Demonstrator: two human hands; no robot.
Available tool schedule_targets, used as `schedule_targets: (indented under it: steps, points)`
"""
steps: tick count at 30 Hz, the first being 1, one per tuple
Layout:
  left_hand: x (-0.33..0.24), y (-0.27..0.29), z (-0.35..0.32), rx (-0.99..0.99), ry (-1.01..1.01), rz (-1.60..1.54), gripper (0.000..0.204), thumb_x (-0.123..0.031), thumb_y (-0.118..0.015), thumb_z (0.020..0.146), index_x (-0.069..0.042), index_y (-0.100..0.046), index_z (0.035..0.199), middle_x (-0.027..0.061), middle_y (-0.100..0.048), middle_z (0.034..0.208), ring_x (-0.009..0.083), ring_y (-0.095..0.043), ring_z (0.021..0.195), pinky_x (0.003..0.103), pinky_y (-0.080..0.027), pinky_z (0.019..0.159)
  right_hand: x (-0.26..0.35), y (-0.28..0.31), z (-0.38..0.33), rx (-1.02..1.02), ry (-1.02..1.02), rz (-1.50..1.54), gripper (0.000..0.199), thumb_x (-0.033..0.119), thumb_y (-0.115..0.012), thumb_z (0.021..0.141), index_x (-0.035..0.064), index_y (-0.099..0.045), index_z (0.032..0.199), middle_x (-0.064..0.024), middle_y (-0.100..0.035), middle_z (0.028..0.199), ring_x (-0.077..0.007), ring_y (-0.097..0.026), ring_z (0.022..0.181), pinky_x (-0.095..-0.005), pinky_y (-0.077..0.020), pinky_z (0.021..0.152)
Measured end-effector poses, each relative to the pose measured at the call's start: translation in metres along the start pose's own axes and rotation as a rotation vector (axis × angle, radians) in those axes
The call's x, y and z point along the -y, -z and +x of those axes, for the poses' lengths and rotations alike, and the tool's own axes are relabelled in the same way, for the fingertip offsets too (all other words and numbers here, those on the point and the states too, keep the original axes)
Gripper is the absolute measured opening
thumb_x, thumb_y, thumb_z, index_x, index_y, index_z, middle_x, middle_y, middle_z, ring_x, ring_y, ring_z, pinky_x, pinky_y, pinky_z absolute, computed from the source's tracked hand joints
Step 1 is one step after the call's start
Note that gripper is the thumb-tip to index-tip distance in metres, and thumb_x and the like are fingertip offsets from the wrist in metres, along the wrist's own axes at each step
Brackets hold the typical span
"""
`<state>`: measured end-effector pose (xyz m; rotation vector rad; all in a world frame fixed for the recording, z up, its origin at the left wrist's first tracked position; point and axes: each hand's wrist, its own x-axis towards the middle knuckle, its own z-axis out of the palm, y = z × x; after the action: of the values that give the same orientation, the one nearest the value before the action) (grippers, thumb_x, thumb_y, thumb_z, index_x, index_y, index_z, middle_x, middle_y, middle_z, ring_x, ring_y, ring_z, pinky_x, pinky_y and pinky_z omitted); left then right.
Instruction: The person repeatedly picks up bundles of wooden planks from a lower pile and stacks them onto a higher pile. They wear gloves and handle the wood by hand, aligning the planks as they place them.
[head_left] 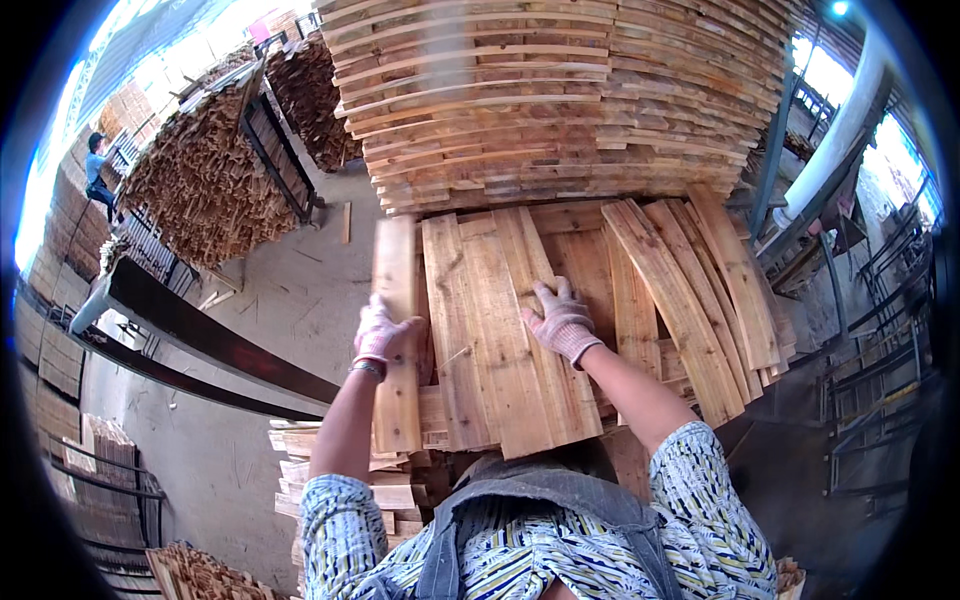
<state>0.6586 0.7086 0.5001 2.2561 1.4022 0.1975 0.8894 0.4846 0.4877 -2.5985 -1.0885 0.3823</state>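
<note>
Both my hands wear pale pinkish work gloves. My left hand (380, 335) is closed on the edge of a wooden plank (398, 400) at the left side of the pile, thumb on top; fingers beneath are partly hidden. My right hand (562, 322) presses on a middle plank (525, 350) near its right edge, fingers apart. Between the hands lie more planks (470, 320), side by side and lengthwise to me. To the right, several planks (670, 310) fan out at a slant. Beneath, other boards (580, 245) show through the gaps.
A tall, neat stack of boards (560, 100) rises directly ahead. Dark curved metal bars (220, 350) reach in from the left. Lumber bundles (205, 175) and a person (98, 178) are at the far left. Metal racks (880, 390) and a pale pipe (835, 140) stand right.
</note>
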Motion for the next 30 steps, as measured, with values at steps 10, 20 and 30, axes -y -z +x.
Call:
schedule_targets:
  steps: [10,20,30]
  points:
    - [0.021,0.003,0.03,0.021,0.046,-0.132,0.082,-0.038,-0.074,0.087,-0.007,-0.037,0.153,0.0283,-0.053,0.141,0.0419,-0.055,0.129,0.044,-0.048,0.106,0.05,-0.008,-0.016,0.12,-0.118,0.057,0.083,0.057,-0.064,0.09,0.0231,-0.031,0.158,-0.02,-0.015,0.166,-0.0459,-0.028,0.148,-0.0524,-0.0334,0.119]
    - [-0.011,0.0,0.051,0.121,-0.096,-0.499,0.06,-0.014,-0.072,0.083,-0.003,-0.046,0.135,0.0138,-0.071,0.104,0.027,-0.07,0.092,0.036,-0.057,0.082,0.011,-0.009,0.018,0.01,0.021,0.252,0.072,0.054,-0.068,0.086,0.0165,-0.049,0.145,-0.0274,-0.035,0.155,-0.0425,-0.043,0.14,-0.0495,-0.0419,0.111]
    - [0.027,-0.02,0.071,0.234,0.112,-0.578,0.034,-0.016,-0.072,0.091,-0.001,-0.058,0.118,0.0117,-0.071,0.099,0.0216,-0.068,0.079,0.036,-0.055,0.06,-0.171,0.076,-0.03,-0.34,-0.312,-0.494,0.072,0.049,-0.068,0.088,0.0213,-0.045,0.15,-0.022,-0.04,0.153,-0.0408,-0.043,0.136,-0.0501,-0.0357,0.112]
